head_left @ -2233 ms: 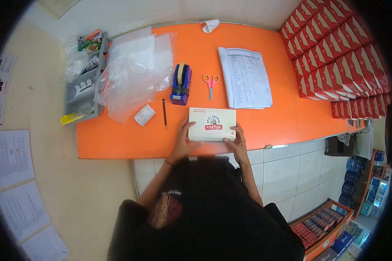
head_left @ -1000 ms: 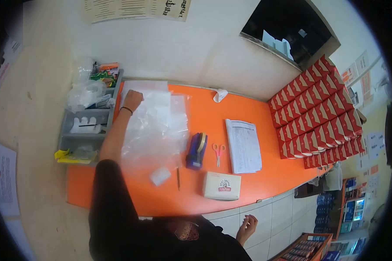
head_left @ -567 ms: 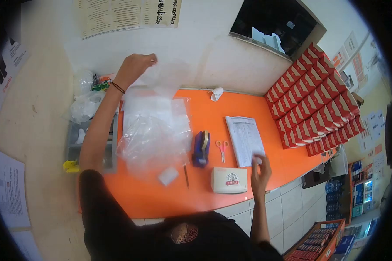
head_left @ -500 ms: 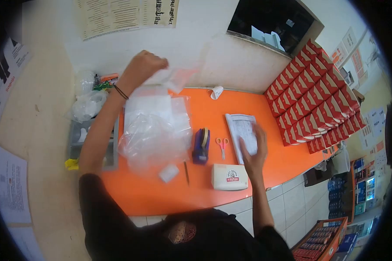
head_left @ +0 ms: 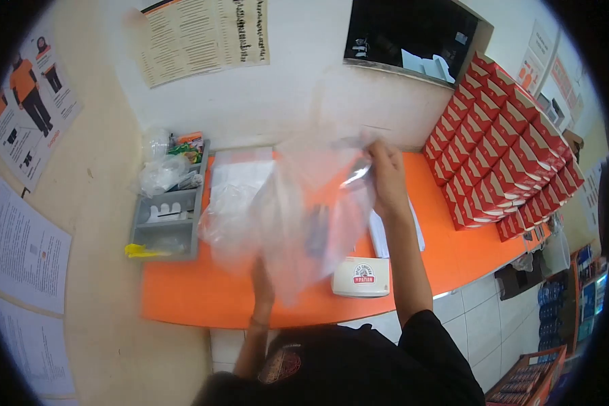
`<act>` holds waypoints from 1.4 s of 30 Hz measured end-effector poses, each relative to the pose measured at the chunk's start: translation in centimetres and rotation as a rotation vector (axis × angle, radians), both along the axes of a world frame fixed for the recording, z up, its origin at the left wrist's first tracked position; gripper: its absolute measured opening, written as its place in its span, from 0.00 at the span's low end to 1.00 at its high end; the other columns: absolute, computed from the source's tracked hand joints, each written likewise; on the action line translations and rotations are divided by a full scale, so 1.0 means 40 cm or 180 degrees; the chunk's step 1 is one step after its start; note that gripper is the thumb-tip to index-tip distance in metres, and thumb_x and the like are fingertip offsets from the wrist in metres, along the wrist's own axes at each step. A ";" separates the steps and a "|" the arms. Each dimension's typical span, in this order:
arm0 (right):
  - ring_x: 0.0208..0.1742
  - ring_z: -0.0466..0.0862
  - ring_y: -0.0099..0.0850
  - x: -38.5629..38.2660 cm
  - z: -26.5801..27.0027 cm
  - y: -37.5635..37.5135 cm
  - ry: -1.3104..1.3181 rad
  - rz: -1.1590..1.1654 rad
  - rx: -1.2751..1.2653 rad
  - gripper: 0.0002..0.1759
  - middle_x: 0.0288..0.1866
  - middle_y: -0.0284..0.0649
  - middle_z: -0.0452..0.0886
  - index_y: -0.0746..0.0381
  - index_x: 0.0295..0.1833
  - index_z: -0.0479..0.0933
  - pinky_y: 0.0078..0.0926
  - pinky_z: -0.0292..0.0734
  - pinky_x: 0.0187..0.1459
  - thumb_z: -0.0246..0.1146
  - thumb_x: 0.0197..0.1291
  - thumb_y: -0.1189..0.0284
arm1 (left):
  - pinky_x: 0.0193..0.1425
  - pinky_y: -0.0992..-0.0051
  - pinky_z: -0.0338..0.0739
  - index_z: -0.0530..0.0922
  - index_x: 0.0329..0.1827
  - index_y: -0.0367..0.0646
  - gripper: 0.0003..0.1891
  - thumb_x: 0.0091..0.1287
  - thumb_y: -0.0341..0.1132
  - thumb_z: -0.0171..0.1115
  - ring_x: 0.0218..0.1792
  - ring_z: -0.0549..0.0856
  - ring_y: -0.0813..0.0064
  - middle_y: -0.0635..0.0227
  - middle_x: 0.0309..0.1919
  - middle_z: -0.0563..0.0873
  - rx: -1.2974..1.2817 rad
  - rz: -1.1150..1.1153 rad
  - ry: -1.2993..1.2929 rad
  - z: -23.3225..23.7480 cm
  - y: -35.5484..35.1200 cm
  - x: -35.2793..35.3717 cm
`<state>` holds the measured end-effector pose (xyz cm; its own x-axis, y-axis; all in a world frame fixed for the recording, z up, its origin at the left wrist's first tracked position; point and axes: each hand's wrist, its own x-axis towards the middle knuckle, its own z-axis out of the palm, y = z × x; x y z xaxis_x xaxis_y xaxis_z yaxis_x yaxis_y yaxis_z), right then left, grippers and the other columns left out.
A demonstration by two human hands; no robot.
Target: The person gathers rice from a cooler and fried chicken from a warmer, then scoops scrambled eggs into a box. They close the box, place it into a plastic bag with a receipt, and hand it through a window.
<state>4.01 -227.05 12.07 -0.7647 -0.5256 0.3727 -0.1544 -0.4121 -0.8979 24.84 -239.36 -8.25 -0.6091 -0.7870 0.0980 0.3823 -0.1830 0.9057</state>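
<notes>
A clear plastic bag point(head_left: 284, 223), blurred by motion, hangs spread over the middle of the orange table. Its upper right edge is pinched in my right hand point(head_left: 386, 169). At the bag's lower left is my left hand point(head_left: 262, 284), partly behind the plastic, its fingers smeared. A blue tape dispenser point(head_left: 316, 233) shows faintly through the bag. Just right of the bag's lower end sits a closed white box point(head_left: 361, 277) with a printed logo. Beneath my right forearm lies a paper pad point(head_left: 379, 235). More clear bags point(head_left: 231, 216) lie at the left.
A grey divided tray point(head_left: 166, 237) holds bags and small items at the table's left end. Stacked red and white boxes point(head_left: 501, 142) rise at the right. The wall with a dark opening point(head_left: 406, 34) is behind the orange table point(head_left: 203, 298).
My left hand has come down from the upper left to the lower middle. My right hand has moved up from the pad and taken hold of the bag, which is now spread across the middle.
</notes>
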 end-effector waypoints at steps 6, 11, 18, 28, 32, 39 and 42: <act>0.35 0.77 0.19 0.024 -0.109 0.239 -0.0769 -0.0940 -0.0079 0.14 0.39 0.36 0.84 0.62 0.42 0.79 0.18 0.70 0.32 0.56 0.68 0.62 | 0.54 0.66 0.75 0.73 0.60 0.33 0.22 0.70 0.39 0.59 0.43 0.81 0.70 0.57 0.45 0.81 0.0918 -0.0722 0.0380 0.094 0.111 0.026; 0.37 0.78 0.20 0.103 -0.221 0.502 -0.0686 -0.1689 0.0517 0.20 0.37 0.38 0.83 0.64 0.49 0.78 0.21 0.73 0.37 0.53 0.68 0.58 | 0.48 0.69 0.78 0.73 0.59 0.31 0.22 0.70 0.40 0.59 0.42 0.82 0.71 0.54 0.46 0.82 0.0823 -0.1486 0.0305 0.240 0.103 0.049; 0.59 0.76 0.40 0.203 -0.326 0.705 0.0379 -0.3280 0.2049 0.25 0.60 0.48 0.73 0.66 0.58 0.72 0.35 0.71 0.59 0.68 0.55 0.72 | 0.36 0.79 0.78 0.83 0.33 0.33 0.05 0.66 0.25 0.62 0.29 0.81 0.80 0.67 0.25 0.84 -0.1426 -0.1609 -0.1284 0.229 0.190 -0.012; 0.28 0.81 0.33 0.500 -0.346 0.637 -0.0232 -0.2661 0.1624 0.21 0.31 0.44 0.82 0.65 0.37 0.76 0.31 0.75 0.32 0.63 0.62 0.55 | 0.29 0.79 0.73 0.76 0.30 0.36 0.10 0.61 0.31 0.70 0.26 0.78 0.81 0.67 0.23 0.80 -0.1685 -0.3492 -0.0452 0.107 0.471 -0.118; 0.33 0.80 0.30 0.517 -0.393 0.685 -0.0797 -0.2122 0.1604 0.18 0.35 0.40 0.81 0.63 0.44 0.76 0.28 0.76 0.34 0.65 0.62 0.59 | 0.29 0.81 0.75 0.73 0.42 0.39 0.16 0.61 0.35 0.72 0.25 0.80 0.79 0.69 0.22 0.80 -0.1699 -0.4461 -0.0745 0.079 0.512 -0.159; 0.30 0.82 0.36 0.602 -0.457 0.708 -0.0923 -0.2478 0.1174 0.28 0.33 0.44 0.80 0.67 0.46 0.75 0.30 0.77 0.32 0.66 0.58 0.50 | 0.35 0.83 0.76 0.73 0.39 0.39 0.12 0.66 0.37 0.67 0.30 0.83 0.78 0.64 0.26 0.83 -0.1735 -0.5260 -0.1240 0.034 0.545 -0.137; 0.41 0.83 0.40 0.620 -0.501 0.698 -0.0264 -0.2785 0.1698 0.28 0.36 0.47 0.81 0.67 0.50 0.75 0.32 0.76 0.46 0.68 0.57 0.54 | 0.35 0.82 0.75 0.70 0.35 0.40 0.11 0.69 0.36 0.64 0.32 0.82 0.80 0.62 0.29 0.83 -0.1697 -0.5080 -0.0782 -0.007 0.532 -0.133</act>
